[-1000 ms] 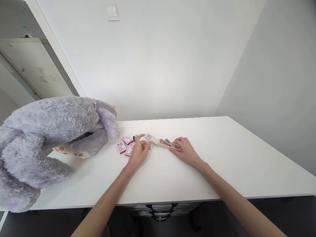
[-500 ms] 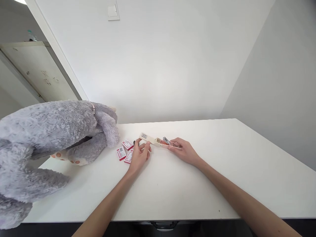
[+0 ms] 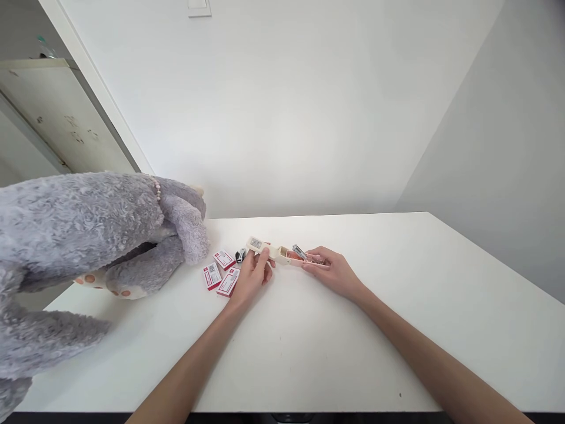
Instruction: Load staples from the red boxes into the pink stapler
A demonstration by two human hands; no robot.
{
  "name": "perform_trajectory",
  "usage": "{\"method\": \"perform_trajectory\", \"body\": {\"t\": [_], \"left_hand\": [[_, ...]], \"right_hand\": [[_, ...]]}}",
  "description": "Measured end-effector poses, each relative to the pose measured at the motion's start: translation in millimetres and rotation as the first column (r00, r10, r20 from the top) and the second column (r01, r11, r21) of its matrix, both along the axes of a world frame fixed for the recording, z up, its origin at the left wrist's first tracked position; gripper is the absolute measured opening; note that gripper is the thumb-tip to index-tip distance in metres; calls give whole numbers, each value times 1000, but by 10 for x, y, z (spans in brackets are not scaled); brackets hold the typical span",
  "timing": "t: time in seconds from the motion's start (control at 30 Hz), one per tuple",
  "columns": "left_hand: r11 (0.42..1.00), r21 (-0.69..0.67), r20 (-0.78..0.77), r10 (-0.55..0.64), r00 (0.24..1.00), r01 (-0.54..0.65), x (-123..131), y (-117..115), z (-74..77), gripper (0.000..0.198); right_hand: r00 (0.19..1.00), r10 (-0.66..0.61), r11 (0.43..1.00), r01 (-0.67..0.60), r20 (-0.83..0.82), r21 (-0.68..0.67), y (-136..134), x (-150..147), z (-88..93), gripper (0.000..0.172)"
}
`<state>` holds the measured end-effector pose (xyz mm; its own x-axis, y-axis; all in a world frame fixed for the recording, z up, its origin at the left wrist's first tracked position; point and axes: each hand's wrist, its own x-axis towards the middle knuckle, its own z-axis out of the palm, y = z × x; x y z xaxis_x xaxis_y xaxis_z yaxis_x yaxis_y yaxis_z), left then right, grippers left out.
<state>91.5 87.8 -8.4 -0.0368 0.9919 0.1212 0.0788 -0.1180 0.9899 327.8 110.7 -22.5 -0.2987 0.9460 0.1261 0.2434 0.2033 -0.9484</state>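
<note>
Both hands hold a long, narrow cream-and-pink object, which looks like a stapler hinged open. A square code label marks its cream left end, and a silvery metal piece tilts up from the pink part. My left hand is closed around the cream end, thumb on top. Around the pink end my right hand is closed, fingers on the far side and thumb nearer me. Just left of my left hand lie several small red-and-white boxes and a small black-and-silver item, its kind unclear.
A large grey plush toy leans over the left side of the white table. Behind the table rises a white wall with a light switch. A pale cabinet stands beyond the left wall edge.
The left end of the stapler has turned slightly in my left hand. The black-and-silver item shows more clearly beside it. My view has shifted a little.
</note>
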Motion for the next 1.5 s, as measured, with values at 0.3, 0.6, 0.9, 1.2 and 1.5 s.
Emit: {"method": "perform_trajectory", "body": {"t": [0.3,0.6,0.9,1.2,1.5], "left_hand": [[998,-60,-91,-32,995,27,-29,40,-85,39],[997,-83,-247,-22,969,1,71,-47,14,38],[994,-70,-462,-102,881,78,121,-114,32,41],[991,-57,-499,-134,856,121,122,-121,5,35],[988,-82,-567,-155,809,132,102,-122,-68,37]], "right_hand": [[970,-96,990,68,-225,-126,-3,38,90,47],[928,-33,999,27,-371,-22,-56,-25,87,30],[948,-23,1000,22,-318,-7,-105,-55,100,34],[956,-17,1000,13,-293,-17,-117,-62,92,32],[983,-27,999,23,-184,-27,-130,-66,45,34]]}}
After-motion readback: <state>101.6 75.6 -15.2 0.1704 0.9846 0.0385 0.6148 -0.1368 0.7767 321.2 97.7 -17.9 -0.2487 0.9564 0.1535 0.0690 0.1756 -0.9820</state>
